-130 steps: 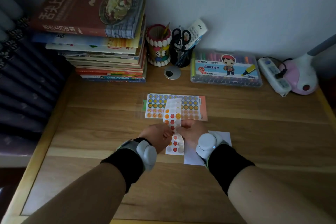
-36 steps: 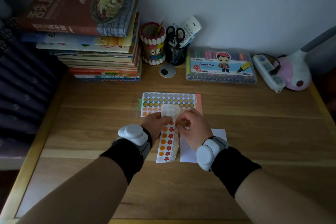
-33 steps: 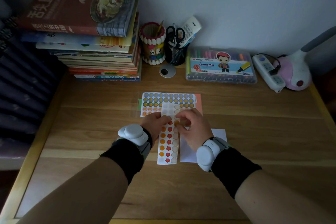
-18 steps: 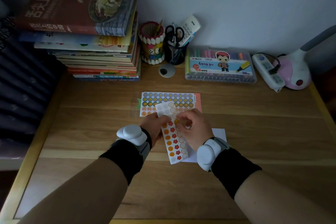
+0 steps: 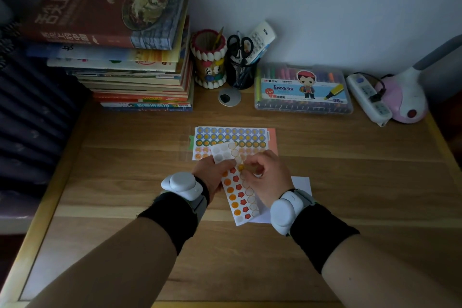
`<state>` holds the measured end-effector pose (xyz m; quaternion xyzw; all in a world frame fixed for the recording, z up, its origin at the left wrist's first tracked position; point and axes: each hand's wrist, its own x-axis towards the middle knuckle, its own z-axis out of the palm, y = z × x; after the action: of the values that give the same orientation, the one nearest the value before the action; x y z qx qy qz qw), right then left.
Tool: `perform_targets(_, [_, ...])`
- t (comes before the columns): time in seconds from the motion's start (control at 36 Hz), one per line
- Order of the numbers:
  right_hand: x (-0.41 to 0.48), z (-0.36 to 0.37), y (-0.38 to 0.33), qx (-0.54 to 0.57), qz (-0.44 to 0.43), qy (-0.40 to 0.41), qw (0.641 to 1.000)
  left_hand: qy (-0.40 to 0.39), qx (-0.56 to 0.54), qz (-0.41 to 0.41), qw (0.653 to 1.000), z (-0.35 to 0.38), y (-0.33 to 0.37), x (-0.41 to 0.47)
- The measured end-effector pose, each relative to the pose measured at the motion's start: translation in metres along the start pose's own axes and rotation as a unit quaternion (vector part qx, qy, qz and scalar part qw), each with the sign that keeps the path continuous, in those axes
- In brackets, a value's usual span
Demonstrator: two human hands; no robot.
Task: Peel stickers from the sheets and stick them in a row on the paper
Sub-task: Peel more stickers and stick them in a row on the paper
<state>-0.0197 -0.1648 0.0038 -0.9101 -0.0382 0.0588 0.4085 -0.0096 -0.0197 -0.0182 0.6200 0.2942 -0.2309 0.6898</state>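
A: Status?
B: Left hand [image 5: 212,175] grips the narrow sticker sheet [image 5: 236,197] by its left edge, with the sheet lifted and tilted over the table [image 5: 350,182]. Right hand [image 5: 265,182] has its fingertips curled, pinching at an orange sticker [image 5: 240,167] near the sheet's middle. Can't tell if its edge is up yet.
A: Paper?
B: White paper [image 5: 301,182] lies flat under the right wrist, mostly hidden. No stickers on the part that shows.
A: Risks?
B: My read: the sticker tears or folds onto itself if pulled fast. The backing is held on one side only, so it can flex or slip. Dim light plus a covered paper could make the row go crooked.
A: Counts?
B: Two hands, both occupied. Two sheets for sure: the held one and the flat sticker sheet [image 5: 235,136] beyond it. Coloured edges under that one hint at more, unsure. One paper. The held sheet has three columns, the right one mostly bare rings. Single stickers are too small to count.
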Motion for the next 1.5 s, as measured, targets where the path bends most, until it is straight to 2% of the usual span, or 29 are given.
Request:
perform_targets(0.39, [0.0,0.0,0.001,-0.009,-0.006,-0.012,1.0,0.015,0.045,0.003,0.999,0.0,0.002,-0.003])
perform_targets(0.72, [-0.001,-0.002,0.001,0.082,0.048,-0.028,0.995,0.045,0.091,0.013,0.995,-0.004,0.003,-0.002])
perform_targets(0.92, [0.001,-0.01,0.02,0.143,0.131,-0.026,0.981,0.09,0.174,0.039,0.98,-0.01,0.006,-0.002])
perform_targets(1.08, [0.002,-0.021,0.052,0.145,0.209,-0.008,0.967,0.127,0.321,0.089,0.934,-0.012,0.011,-0.007])
perform_targets(1.28, [-0.003,-0.036,0.068,0.145,0.241,0.0,0.96,0.192,0.34,0.107,0.915,-0.011,0.013,0.0])
perform_targets(1.33, [-0.004,-0.039,0.07,0.146,0.24,-0.003,0.96,0.183,0.41,0.139,0.883,-0.008,0.011,-0.003])
perform_targets(1.42, [-0.006,-0.043,0.072,0.149,0.233,-0.005,0.961,0.122,0.501,0.225,0.827,0.003,0.006,-0.01])
perform_targets(1.5, [-0.007,-0.045,0.071,0.143,0.226,-0.014,0.964,0.06,0.568,0.243,0.784,0.016,0.0,-0.017])
